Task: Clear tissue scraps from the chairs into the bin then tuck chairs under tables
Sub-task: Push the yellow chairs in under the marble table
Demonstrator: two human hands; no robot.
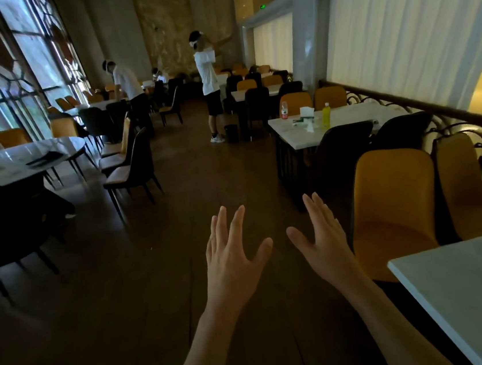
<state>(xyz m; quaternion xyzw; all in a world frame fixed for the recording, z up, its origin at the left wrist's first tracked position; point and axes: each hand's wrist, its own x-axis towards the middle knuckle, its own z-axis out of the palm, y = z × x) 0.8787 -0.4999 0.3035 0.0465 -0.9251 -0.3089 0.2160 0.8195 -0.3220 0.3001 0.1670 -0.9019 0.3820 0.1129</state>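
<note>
Orange chair (393, 216) partly behind table (470, 285)

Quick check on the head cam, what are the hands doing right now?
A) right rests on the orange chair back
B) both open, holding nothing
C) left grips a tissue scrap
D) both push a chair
B: the left hand and right hand are spread with straight fingers over the bare floor, touching nothing; the orange chair stands apart to the right.
</note>
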